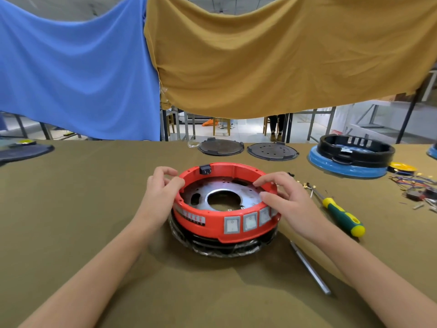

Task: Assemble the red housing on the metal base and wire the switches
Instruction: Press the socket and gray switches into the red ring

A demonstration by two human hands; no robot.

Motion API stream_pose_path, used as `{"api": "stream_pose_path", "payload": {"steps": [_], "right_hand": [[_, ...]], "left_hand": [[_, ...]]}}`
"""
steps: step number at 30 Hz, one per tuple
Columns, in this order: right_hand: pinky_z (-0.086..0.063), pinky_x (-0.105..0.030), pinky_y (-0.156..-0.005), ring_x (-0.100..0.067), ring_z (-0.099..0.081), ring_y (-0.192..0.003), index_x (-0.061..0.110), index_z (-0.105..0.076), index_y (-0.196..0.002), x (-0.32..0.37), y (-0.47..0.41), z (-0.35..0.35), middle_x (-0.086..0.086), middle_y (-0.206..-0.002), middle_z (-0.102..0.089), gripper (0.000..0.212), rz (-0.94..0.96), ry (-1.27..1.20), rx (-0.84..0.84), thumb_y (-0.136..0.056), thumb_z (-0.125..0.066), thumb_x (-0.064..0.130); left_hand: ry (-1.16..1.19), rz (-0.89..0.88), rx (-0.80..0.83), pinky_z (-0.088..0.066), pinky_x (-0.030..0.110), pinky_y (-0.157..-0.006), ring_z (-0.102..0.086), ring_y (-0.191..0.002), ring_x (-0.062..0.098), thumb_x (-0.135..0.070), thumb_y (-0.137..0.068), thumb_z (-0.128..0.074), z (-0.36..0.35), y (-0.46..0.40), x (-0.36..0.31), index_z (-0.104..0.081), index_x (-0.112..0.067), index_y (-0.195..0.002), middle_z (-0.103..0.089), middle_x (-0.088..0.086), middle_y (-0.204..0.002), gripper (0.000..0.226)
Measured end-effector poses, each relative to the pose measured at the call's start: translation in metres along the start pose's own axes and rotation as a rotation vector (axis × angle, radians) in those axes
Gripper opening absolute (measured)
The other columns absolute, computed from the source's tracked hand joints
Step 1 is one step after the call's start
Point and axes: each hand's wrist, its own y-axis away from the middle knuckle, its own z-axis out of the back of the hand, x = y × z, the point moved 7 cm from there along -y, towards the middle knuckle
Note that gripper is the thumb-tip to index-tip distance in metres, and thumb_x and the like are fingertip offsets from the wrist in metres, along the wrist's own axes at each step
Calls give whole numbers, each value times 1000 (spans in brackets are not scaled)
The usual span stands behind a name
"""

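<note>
A round red housing [212,223] sits in the middle of the table over a metal base plate [243,194] with a large centre hole. Three grey rocker switches [250,221] line its front wall, and a black socket [205,169] sits on its far rim. Below it lies a dark ring wrapped in plastic film [220,250]. My left hand [160,190] grips the left rim with curled fingers. On the right rim my right hand [287,200] holds on, thumb inside and fingers over the edge.
A green and yellow screwdriver [340,214] lies right of the housing, a thin metal rod [309,267] nearer me. Loose wires and terminals [418,185] lie far right. Two dark round plates [221,147] [272,151] and a black ring on a blue base [350,157] stand at the back.
</note>
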Motion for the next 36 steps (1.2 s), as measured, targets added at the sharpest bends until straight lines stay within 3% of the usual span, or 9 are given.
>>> {"api": "stream_pose_path", "payload": {"steps": [4, 6, 9, 15, 23, 28, 32, 34, 36], "right_hand": [[-42, -31, -101, -2, -45, -119, 34, -63, -108, -7, -2, 9, 17, -117, -51, 16, -59, 74, -124, -93, -60, 30], [-42, -20, -91, 3, -46, -112, 33, -60, -115, -9, -1, 11, 15, -119, -49, 21, -88, 98, -157, -94, -59, 34], [-38, -7, -70, 7, -48, -104, 32, -56, -124, -11, -2, 6, 12, -121, -46, 29, -119, 139, -115, -95, -58, 37], [-43, -8, -67, 10, -54, -88, 30, -63, -102, -3, -1, 21, 5, -105, -58, 10, -59, 52, -252, -92, -61, 30], [-44, -17, -87, 6, -56, -109, 31, -59, -122, -9, -1, 9, 15, -118, -62, 36, -154, -134, -36, -91, -63, 11], [-48, -10, -76, 4, -58, -112, 29, -57, -130, -11, -1, 3, 15, -124, -61, 44, -216, -261, 72, -93, -59, 5], [-47, -17, -66, -10, -63, -95, 25, -62, -114, -17, -3, 13, 2, -105, -63, 25, -252, -85, -73, -91, -64, 14], [-47, -17, -60, -9, -66, -83, 25, -64, -105, -20, -4, 15, 2, -98, -65, 16, -254, -54, -110, -91, -66, 18], [-49, -14, -58, -5, -68, -77, 23, -67, -104, -22, -5, 18, 4, -95, -70, 13, -258, -88, -151, -91, -68, 20]], "left_hand": [[61, 142, 37, -45, 29, -79, -61, -101, 14, -48, -77, -53, -3, -2, 15, -53, -27, -120, -58, 6, -121, 47], [62, 159, 59, -46, 29, -75, -64, -94, 12, -32, -90, -54, -7, -2, 18, -56, -31, -116, -64, 0, -113, 26], [32, 132, 48, -45, 28, -70, -62, -80, 9, -10, -93, -50, -4, -6, 19, -59, -27, -119, -65, -6, -102, 32], [133, 126, 77, -50, 29, -73, -67, -82, 15, -2, -92, -51, -1, -6, 18, -66, -25, -119, -71, 5, -105, 39], [201, 165, 129, -54, 33, -79, -70, -90, 21, 0, -88, -48, -4, -3, 17, -69, -26, -117, -75, 6, -108, 44], [230, 210, 164, -50, 42, -83, -65, -91, 31, -7, -80, -50, 1, 1, 11, -61, -21, -120, -65, 26, -119, 44], [319, 270, 251, -54, 36, -85, -67, -106, 28, -5, -93, -40, -10, 6, 12, -58, -16, -131, -68, 14, -123, 43], [333, 267, 238, -57, 32, -77, -70, -100, 24, -7, -90, -40, -10, 7, 11, -63, -11, -125, -71, 15, -119, 42], [316, 269, 207, -57, 39, -85, -70, -99, 27, -21, -86, -48, -7, 7, 11, -70, -12, -115, -71, 18, -116, 37]]}}
